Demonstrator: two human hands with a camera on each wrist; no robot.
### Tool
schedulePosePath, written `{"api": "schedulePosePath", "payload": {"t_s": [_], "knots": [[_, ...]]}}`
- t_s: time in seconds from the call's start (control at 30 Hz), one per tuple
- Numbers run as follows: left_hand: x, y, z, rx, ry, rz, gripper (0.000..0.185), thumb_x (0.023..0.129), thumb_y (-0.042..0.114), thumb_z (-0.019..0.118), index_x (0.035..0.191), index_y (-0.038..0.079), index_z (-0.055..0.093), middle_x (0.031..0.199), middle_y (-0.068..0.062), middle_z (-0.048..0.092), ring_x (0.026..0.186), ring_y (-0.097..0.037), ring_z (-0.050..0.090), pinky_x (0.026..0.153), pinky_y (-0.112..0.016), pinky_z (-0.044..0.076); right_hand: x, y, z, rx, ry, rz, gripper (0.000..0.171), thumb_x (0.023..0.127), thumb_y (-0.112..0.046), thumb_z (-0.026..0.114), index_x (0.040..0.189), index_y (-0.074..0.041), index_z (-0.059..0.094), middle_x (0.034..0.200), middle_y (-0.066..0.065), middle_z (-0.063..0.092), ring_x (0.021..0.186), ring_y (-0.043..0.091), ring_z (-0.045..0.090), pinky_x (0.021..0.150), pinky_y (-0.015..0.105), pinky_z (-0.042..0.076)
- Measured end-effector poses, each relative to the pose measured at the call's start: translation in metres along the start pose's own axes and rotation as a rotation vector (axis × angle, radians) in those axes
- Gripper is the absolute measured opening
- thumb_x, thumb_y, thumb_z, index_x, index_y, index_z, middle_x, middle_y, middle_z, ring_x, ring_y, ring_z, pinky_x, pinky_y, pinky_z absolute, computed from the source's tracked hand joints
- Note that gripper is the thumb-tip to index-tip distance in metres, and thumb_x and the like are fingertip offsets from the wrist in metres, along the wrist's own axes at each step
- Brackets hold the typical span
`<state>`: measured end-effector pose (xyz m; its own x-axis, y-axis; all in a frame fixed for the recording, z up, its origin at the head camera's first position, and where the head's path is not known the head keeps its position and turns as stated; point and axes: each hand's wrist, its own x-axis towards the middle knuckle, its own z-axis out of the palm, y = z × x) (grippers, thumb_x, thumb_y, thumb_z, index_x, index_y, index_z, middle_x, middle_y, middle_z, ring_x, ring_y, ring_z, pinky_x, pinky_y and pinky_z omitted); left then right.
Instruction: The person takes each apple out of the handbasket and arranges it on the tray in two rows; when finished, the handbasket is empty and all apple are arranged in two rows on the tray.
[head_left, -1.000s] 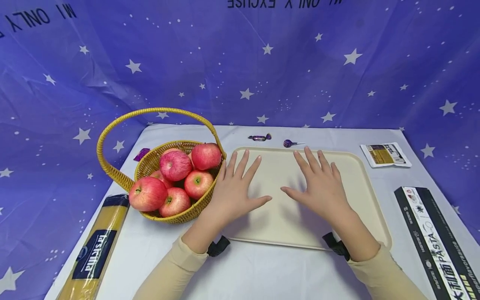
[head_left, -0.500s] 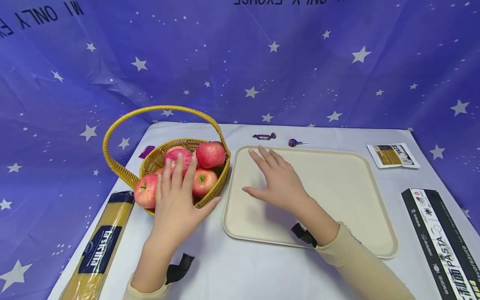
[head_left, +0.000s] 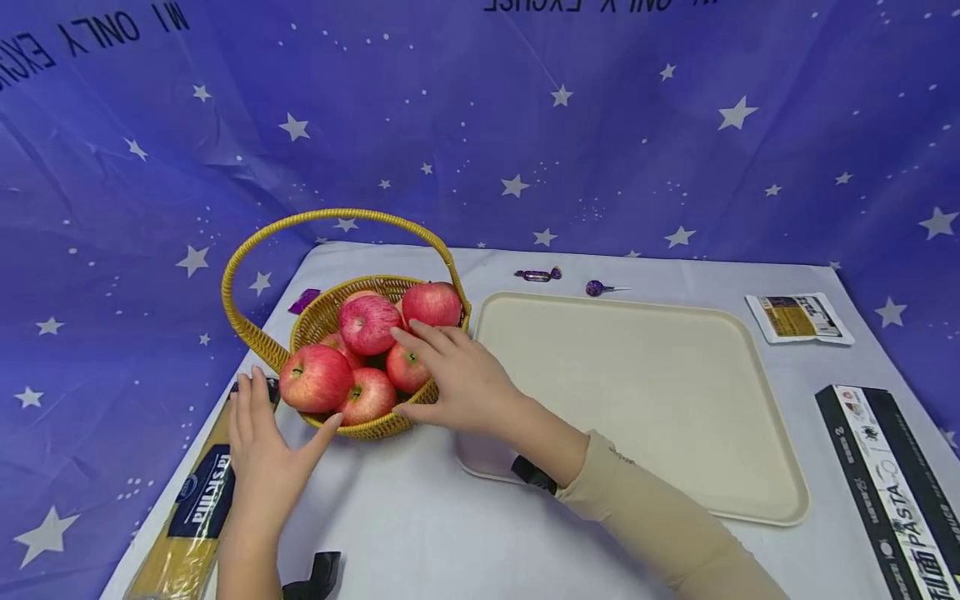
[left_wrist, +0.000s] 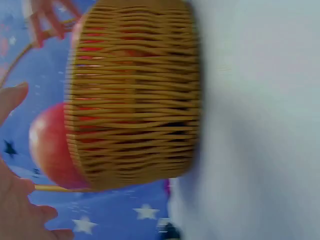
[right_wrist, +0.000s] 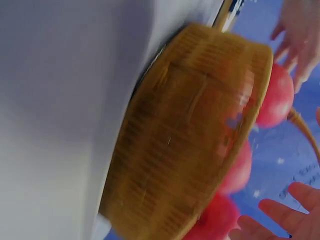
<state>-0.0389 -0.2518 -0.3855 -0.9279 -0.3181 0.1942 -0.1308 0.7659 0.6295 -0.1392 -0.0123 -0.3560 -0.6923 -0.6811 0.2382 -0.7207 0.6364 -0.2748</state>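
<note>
Basket front: woven yellow wicker basket point(head_left: 352, 421) heaped w/ red apples point(head_left: 367, 323) – left hand point(head_left: 262, 450) just beside its near-left wall, right hand point(head_left: 461, 379) at its right rim, so both flanks taken.
Above basket: tall arched handle point(head_left: 337, 218) spans the top; apples reachable under it from the front.
Left edge: long yellow spaghetti packet point(head_left: 197, 508) lies along the table edge, under the left hand – tight gap to the basket.
Centre-right: flat cream plastic tray point(head_left: 645, 392), bare surface, open approach from the near side.
Far right: long black pasta box point(head_left: 885, 483) near tray's right rim.
Back edge: small purple sweets point(head_left: 537, 274) behind tray, low.
</note>
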Motion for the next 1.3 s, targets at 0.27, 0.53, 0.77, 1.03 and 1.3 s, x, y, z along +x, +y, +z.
{"api": "schedulePosePath", "payload": {"t_s": [0.27, 0.53, 0.77, 1.03, 1.3], "knots": [[0.001, -0.020, 0.023, -0.331, -0.057, -0.082, 0.109, 0.080, 0.022, 0.080, 0.156, 0.021, 0.001, 0.160, -0.011, 0.004, 0.144, -0.035, 0.006, 0.109, -0.067, 0.015, 0.029, -0.030, 0.024, 0.161, 0.011, -0.093, 0.085, 0.082, -0.059, 0.066, 0.151, -0.022, 0.032, 0.148, -0.002, 0.040, 0.129, 0.021, 0.040, 0.110, 0.038, 0.032], [0.004, -0.023, 0.031, -0.658, -0.106, -0.129, 0.107, 0.082, -0.010, 0.067, 0.153, 0.026, -0.004, 0.157, -0.004, 0.006, 0.142, -0.034, 0.012, 0.107, -0.042, 0.036, 0.062, -0.049, 0.045, 0.331, -0.045, -0.047, 0.082, 0.082, -0.050, 0.070, 0.149, -0.019, 0.035, 0.145, -0.003, 0.042, 0.126, 0.012, 0.043, 0.104, 0.027, 0.038], [0.003, -0.023, 0.035, -0.707, -0.102, -0.173, 0.106, 0.082, -0.009, 0.069, 0.152, 0.028, -0.002, 0.156, -0.001, 0.005, 0.144, -0.027, 0.009, 0.092, -0.012, 0.042, 0.078, -0.055, 0.059, 0.308, -0.071, 0.001, 0.081, 0.080, -0.051, 0.072, 0.146, -0.020, 0.039, 0.138, -0.002, 0.047, 0.122, 0.008, 0.046, 0.099, 0.023, 0.042], [0.006, -0.017, 0.036, -0.709, -0.113, -0.245, 0.108, 0.084, -0.003, 0.070, 0.152, 0.033, -0.006, 0.158, 0.000, 0.003, 0.145, -0.027, 0.009, 0.109, -0.043, 0.032, 0.075, -0.051, 0.057, 0.338, -0.014, 0.037, 0.073, 0.076, -0.048, 0.076, 0.138, -0.021, 0.047, 0.130, -0.006, 0.052, 0.115, 0.005, 0.049, 0.093, 0.021, 0.045], [0.006, -0.015, 0.033, -0.659, -0.133, -0.313, 0.100, 0.085, 0.008, 0.074, 0.154, 0.030, 0.005, 0.160, 0.002, 0.005, 0.145, -0.023, 0.013, 0.109, -0.044, 0.030, 0.048, -0.031, 0.027, 0.431, 0.028, 0.054, 0.077, 0.076, -0.046, 0.077, 0.141, -0.022, 0.044, 0.135, -0.005, 0.050, 0.120, 0.008, 0.049, 0.094, 0.032, 0.048]]}}
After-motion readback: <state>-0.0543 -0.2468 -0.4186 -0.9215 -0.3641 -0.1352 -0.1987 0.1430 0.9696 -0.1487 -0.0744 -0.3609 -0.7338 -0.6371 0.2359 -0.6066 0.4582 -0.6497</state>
